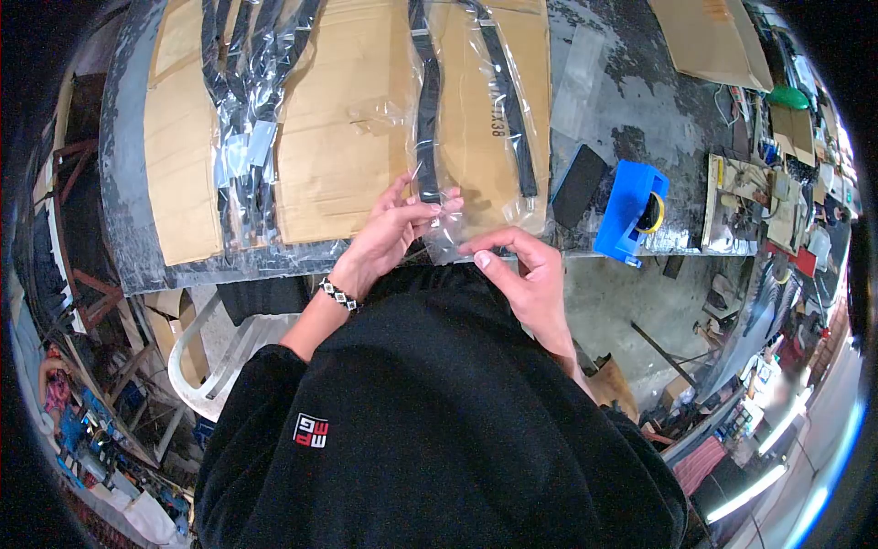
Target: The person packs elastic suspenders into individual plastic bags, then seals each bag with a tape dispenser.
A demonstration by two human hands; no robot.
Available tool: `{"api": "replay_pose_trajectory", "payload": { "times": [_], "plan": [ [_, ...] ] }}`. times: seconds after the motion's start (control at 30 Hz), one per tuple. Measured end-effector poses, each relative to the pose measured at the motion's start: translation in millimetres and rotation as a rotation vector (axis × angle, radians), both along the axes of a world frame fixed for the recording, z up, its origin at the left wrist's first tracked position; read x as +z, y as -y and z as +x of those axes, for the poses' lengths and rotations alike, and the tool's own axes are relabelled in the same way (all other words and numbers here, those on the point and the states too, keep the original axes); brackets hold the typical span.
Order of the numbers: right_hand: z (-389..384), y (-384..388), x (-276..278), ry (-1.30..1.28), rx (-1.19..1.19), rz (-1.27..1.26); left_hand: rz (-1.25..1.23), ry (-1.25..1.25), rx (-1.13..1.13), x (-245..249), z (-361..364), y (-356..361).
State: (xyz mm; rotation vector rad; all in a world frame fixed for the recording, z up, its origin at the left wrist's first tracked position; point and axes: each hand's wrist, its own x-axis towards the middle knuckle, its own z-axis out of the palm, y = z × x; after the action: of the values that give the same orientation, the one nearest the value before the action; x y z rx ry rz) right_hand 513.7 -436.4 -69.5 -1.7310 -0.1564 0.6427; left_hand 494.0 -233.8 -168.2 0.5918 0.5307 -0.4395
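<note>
A clear plastic bag (445, 240) with a black strap (427, 128) inside lies lengthwise over the cardboard, its near end at the table edge. My left hand (391, 231) is closed on this end, thumb on top, just beside the strap's tip. At the loose film on the right, my right hand (529, 276) pinches the bag's edge between thumb and forefinger. A second bagged black strap (514, 114) lies to the right of the first. Several more bagged black straps (261, 69) are piled on the left.
The flattened cardboard sheet (334, 137) covers much of the worn table (128, 183). To the right are a dark flat pad (580, 186) and a blue tape dispenser (626, 212). A white chair (187, 366) stands below the table at left.
</note>
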Motion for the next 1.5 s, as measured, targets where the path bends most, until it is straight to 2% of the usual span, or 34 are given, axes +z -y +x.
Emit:
{"api": "replay_pose_trajectory", "payload": {
  "times": [0.13, 0.33, 0.5, 0.7, 0.73, 0.77, 0.83, 0.93, 1.07, 1.13, 1.23, 1.27, 1.33, 1.37, 1.47, 1.5],
  "plan": [
    [-0.7, -1.7, 1.9, -0.141, -0.061, 0.057, -0.1, -0.067, -0.034, -1.0, 3.4, -4.3],
    [1.7, -2.4, -4.4, -0.212, -0.07, 0.064, -0.021, -0.063, 0.015, -3.0, 2.3, 1.5],
    [10.6, -13.3, -23.6, -0.243, -0.078, 0.109, 0.049, -0.034, -0.056, -9.3, 1.6, 1.5],
    [40.8, -36.7, -60.9, -0.314, -0.029, -0.07, -0.054, -0.169, 0.012, -11.5, 5.4, -1.5],
    [38.3, -37.1, -78.1, -0.275, -0.065, -0.007, -0.099, -0.192, 0.026, -2.0, 8.9, -4.6],
    [36.9, -37.0, -91.3, -0.218, -0.048, -0.053, -0.146, -0.217, 0.042, 3.8, 9.5, -6.7],
    [35.7, -37.3, -107.1, -0.1, -0.011, -0.145, 0.04, -0.167, -0.019, -13.7, 4.5, -8.5],
    [34.6, -40.6, -84.9, 0.072, -0.016, -0.353, 0.19, -0.09, -0.047, -22.4, 0.1, -4.9],
    [27.5, -23.2, -82.4, -0.228, -0.027, -0.057, 0.15, -0.109, -0.005, -21.4, 3.7, -4.6],
    [22.7, -13.6, -81.7, -0.335, -0.004, 0.034, 0.008, -0.086, -0.021, -14.9, 6.6, -7.5],
    [22.7, 0.7, -78.3, -0.363, 0.081, -0.034, -0.209, -0.094, -0.022, -15.5, 9.8, -8.5],
    [21.7, -0.2, -73.6, -0.289, 0.047, 0.031, -0.28, -0.107, -0.018, -10.9, 11.9, -8.5],
    [20.8, -3.3, -58.9, -0.141, -0.02, 0.162, -0.24, -0.176, -0.004, 2.7, 14.4, -11.9],
    [21.3, -3.9, -50.0, -0.174, -0.029, 0.19, -0.219, -0.21, 0.003, 9.6, 16.0, -12.9],
    [21.1, -1.6, -28.8, -0.285, -0.055, 0.305, -0.072, 0.068, -0.073, -5.2, 7.5, -9.4],
    [20.2, -0.6, -25.4, -0.328, -0.062, 0.365, -0.044, 0.077, -0.09, -3.2, 6.4, -8.3]
  ]
}}
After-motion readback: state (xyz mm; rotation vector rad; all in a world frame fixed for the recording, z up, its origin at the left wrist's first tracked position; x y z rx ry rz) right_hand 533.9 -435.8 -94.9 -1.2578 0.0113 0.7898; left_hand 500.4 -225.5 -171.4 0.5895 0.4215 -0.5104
